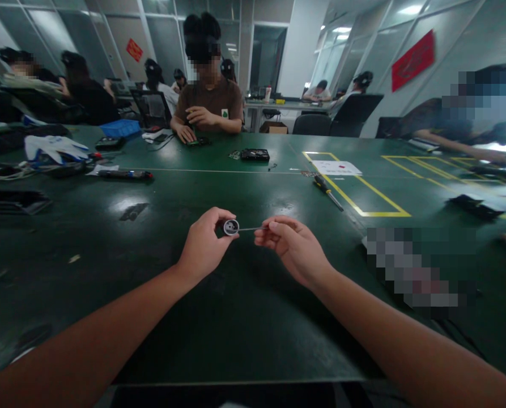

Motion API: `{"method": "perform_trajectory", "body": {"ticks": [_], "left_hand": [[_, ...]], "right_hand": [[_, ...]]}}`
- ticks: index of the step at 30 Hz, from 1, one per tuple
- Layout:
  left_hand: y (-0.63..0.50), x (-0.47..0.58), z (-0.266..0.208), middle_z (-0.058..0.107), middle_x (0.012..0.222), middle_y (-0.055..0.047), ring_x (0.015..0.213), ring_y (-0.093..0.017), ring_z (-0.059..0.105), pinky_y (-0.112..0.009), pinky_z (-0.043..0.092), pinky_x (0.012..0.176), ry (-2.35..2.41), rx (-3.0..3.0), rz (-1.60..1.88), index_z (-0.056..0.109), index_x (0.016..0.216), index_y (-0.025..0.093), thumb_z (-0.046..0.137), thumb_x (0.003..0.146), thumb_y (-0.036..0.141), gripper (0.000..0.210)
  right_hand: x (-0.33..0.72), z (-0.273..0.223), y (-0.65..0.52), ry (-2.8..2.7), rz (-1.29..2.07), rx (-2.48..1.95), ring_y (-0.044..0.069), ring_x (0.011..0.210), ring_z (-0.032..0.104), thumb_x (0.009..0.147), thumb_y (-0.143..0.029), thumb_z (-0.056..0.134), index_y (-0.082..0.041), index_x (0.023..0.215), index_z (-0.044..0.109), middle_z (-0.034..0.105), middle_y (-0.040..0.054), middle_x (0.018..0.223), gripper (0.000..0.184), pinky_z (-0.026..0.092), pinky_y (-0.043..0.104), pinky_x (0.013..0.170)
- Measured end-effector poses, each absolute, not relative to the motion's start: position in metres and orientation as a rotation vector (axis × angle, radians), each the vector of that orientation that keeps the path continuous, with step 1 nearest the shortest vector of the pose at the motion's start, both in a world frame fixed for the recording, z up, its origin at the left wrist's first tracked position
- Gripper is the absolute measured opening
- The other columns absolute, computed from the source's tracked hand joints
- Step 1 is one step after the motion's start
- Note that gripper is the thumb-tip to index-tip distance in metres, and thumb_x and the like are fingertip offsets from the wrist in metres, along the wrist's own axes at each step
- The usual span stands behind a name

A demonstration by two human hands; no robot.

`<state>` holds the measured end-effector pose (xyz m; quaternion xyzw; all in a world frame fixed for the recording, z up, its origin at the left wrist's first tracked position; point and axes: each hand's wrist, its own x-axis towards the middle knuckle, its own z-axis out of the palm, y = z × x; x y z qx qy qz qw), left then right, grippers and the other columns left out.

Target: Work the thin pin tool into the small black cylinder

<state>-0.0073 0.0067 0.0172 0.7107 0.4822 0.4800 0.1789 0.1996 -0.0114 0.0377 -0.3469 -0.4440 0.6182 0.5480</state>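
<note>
Between the thumb and fingers of my left hand (205,241) is a small round part (231,227), with a pale rim and a dark inside facing me. My right hand (293,243) pinches a thin metal rod (250,229). The rod runs left, and its far tip meets the round part's opening; how deep it sits I cannot tell. Both hands are held above the green table (219,317), close to each other. What exact kind the round part and the rod are is too small to make out.
A screwdriver (328,192) lies ahead on the right by yellow tape (384,214). Further off are a black device (255,154), a white sheet (336,168), gloves (55,150) and a blue basket (120,128). A person (210,96) works opposite; another sits at the right.
</note>
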Motion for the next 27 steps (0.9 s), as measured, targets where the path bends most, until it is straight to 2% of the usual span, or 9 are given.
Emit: {"method": "perform_trajectory", "body": {"ticks": [4, 9, 13, 22, 27], "left_hand": [[0.005, -0.006, 0.020, 0.073, 0.108, -0.005, 0.099, -0.021, 0.070, -0.040, 0.057, 0.091, 1.352, 2.038, 1.348, 0.067, 0.105, 0.021, 0.077, 0.078, 0.010, 0.031], [0.001, -0.004, 0.027, 0.074, 0.104, -0.003, 0.096, -0.021, 0.070, -0.037, 0.057, 0.086, 1.381, 2.085, 1.327, 0.068, 0.103, 0.021, 0.078, 0.078, 0.009, 0.030], [0.000, -0.004, 0.028, 0.073, 0.103, -0.002, 0.094, -0.020, 0.069, -0.035, 0.056, 0.085, 1.383, 2.131, 1.343, 0.068, 0.102, 0.021, 0.078, 0.078, 0.007, 0.030], [0.002, -0.006, 0.023, 0.073, 0.108, -0.004, 0.096, -0.021, 0.070, -0.037, 0.056, 0.087, 1.363, 2.185, 1.331, 0.068, 0.104, 0.022, 0.076, 0.079, 0.006, 0.030], [0.004, -0.006, 0.022, 0.073, 0.109, -0.003, 0.095, -0.019, 0.069, -0.036, 0.056, 0.087, 1.360, 2.183, 1.341, 0.068, 0.103, 0.021, 0.077, 0.078, 0.005, 0.031]], "right_hand": [[0.202, 0.039, -0.011, -1.031, 1.427, -0.809, 0.017, 0.069, 0.072, 0.081, -0.031, 0.078, -0.021, 0.080, 0.075, 0.076, 0.0016, 0.073, 0.011, 0.061, 0.035, 0.074], [0.207, 0.038, -0.014, -1.259, 1.141, -0.893, 0.019, 0.077, 0.075, 0.086, -0.035, 0.076, -0.023, 0.088, 0.077, 0.078, 0.0017, 0.080, 0.012, 0.061, 0.038, 0.082], [0.207, 0.039, -0.017, -1.402, 1.039, -0.949, 0.020, 0.080, 0.077, 0.090, -0.035, 0.073, -0.023, 0.092, 0.076, 0.080, 0.0030, 0.082, 0.013, 0.060, 0.038, 0.082], [0.205, 0.042, -0.018, -1.410, 1.071, -0.940, 0.021, 0.082, 0.076, 0.087, -0.037, 0.076, -0.023, 0.091, 0.075, 0.079, 0.0026, 0.082, 0.014, 0.060, 0.039, 0.085], [0.203, 0.036, -0.015, -1.295, 1.194, -0.897, 0.019, 0.081, 0.075, 0.086, -0.037, 0.077, -0.023, 0.092, 0.075, 0.079, 0.0020, 0.083, 0.015, 0.060, 0.038, 0.085]]}}
